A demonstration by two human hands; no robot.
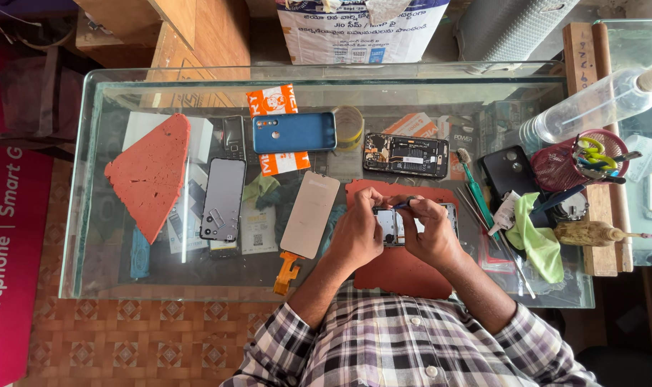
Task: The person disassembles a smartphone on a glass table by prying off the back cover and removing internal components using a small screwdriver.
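An opened phone [392,225] with its insides exposed lies on a red work mat [401,276] on the glass table. My left hand [357,233] grips the phone's left end and steadies it. My right hand [432,233] pinches a thin tool with a blue handle [403,204], its tip down on the phone's top edge. Both hands cover much of the phone.
Left of the mat lie a display panel with an orange flex cable [309,215], a phone screen [223,199] and a red foam triangle [150,172]. Behind are a blue back cover [294,132] and another opened phone [405,154]. A green cloth [537,240], a tool basket [580,163] and a clear bottle [598,104] stand right.
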